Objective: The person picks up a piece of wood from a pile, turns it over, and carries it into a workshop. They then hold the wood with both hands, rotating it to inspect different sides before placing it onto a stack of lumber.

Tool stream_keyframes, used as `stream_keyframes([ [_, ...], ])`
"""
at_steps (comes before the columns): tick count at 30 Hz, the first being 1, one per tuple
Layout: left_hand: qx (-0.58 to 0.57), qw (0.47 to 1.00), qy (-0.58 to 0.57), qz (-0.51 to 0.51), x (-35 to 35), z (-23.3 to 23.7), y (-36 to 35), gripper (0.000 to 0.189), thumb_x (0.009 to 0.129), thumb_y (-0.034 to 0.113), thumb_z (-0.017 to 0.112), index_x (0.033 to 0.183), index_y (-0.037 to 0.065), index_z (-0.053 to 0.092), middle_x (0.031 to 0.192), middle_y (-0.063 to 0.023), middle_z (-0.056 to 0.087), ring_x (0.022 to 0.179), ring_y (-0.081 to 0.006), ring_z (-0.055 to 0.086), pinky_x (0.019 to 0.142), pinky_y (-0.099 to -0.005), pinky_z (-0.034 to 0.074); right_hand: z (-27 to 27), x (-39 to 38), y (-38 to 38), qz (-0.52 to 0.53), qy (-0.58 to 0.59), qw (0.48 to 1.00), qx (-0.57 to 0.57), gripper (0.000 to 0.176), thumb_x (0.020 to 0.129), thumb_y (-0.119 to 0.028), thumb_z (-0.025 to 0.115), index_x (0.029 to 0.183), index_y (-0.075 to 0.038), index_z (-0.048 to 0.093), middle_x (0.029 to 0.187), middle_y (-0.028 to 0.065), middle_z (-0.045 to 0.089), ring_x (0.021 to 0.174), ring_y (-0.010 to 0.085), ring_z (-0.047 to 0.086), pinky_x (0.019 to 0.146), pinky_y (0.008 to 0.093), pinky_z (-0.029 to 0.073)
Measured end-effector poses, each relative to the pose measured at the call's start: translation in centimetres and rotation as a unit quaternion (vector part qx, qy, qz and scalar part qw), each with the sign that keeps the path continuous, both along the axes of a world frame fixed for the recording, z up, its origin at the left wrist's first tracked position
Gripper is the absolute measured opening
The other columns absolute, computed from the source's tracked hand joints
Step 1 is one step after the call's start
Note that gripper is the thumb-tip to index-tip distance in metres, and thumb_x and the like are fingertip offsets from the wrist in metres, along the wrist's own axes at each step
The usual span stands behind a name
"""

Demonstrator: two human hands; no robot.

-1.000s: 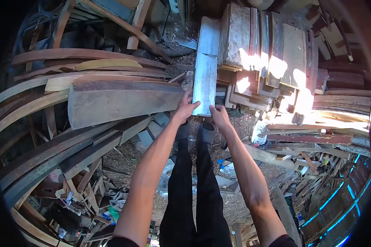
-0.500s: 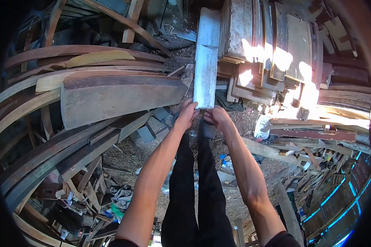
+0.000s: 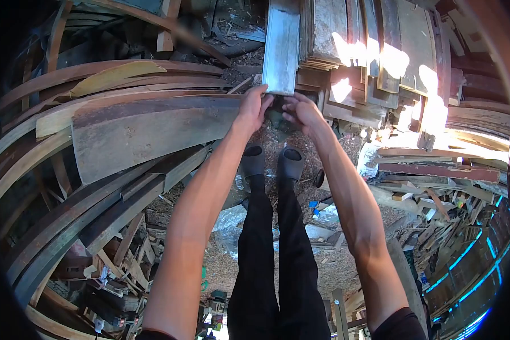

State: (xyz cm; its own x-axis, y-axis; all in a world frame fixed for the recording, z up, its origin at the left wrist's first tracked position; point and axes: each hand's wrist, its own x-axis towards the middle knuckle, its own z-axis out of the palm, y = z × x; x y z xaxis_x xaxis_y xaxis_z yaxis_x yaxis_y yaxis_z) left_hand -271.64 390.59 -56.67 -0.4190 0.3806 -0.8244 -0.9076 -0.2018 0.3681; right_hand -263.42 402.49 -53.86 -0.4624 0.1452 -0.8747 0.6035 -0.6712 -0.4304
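A long pale, whitish board (image 3: 281,48) runs away from me at the top centre, its near end level with my hands. My left hand (image 3: 255,106) has its fingers curled round the near left corner of that board. At the near right corner, my right hand (image 3: 303,110) touches the board's end with its thumb and index finger, the other fingers bent below. The undersides of the fingers are partly hidden.
Long curved planks and a wide thick board (image 3: 153,133) lie at the left. A stack of boards (image 3: 330,34) stands right of the pale board. Timber pieces (image 3: 442,170) are piled at the right. My sandalled feet (image 3: 290,164) stand on ground strewn with wood chips.
Both hands and the board's near end have moved forward, away from my body, and up in the view. My feet now show below them. The view has shifted slightly.
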Motion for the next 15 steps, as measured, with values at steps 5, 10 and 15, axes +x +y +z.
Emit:
stream_keyframes([
  [5, -0.018, 0.999, 0.027, -0.029, -2.3, 1.8, 2.4, 0.033, 0.079, 0.015, 0.049, 0.107, -0.001, 0.041, 0.107, -0.012, 0.041, 0.099, -0.0211, 0.042, 0.086, -0.0284, 0.04, -1.0, -2.3, 1.4, 0.01, 0.0, 0.999, 0.049, 0.043, 0.077, 0.006, 0.038, 0.12, -0.004, 0.035, 0.114, 0.0073, 0.043, 0.081, 0.0127, 0.048, 0.066, 0.0247, 0.047],
  [10, -0.003, 0.998, 0.021, -0.065, -3.5, 1.9, 3.9, 0.039, 0.077, 0.018, 0.053, 0.111, 0.003, 0.04, 0.112, -0.0115, 0.037, 0.1, -0.0233, 0.041, 0.091, -0.0329, 0.033, -2.5, -3.6, 2.5, 0.024, -0.005, 0.996, 0.088, 0.047, 0.077, 0.007, 0.037, 0.122, -0.003, 0.031, 0.116, 0.0094, 0.041, 0.082, 0.014, 0.049, 0.064, 0.0267, 0.048],
  [15, 0.033, 0.993, 0.029, -0.114, -4.6, 1.4, 4.0, 0.04, 0.077, 0.022, 0.053, 0.111, 0.005, 0.041, 0.113, -0.0083, 0.038, 0.102, -0.0199, 0.038, 0.09, -0.0312, 0.031, -2.8, -4.3, 3.0, -0.003, 0.021, 0.999, 0.034, 0.05, 0.082, 0.0, 0.03, 0.13, -0.01, 0.018, 0.125, 0.0116, 0.034, 0.093, 0.0223, 0.05, 0.069, 0.0373, 0.048],
])
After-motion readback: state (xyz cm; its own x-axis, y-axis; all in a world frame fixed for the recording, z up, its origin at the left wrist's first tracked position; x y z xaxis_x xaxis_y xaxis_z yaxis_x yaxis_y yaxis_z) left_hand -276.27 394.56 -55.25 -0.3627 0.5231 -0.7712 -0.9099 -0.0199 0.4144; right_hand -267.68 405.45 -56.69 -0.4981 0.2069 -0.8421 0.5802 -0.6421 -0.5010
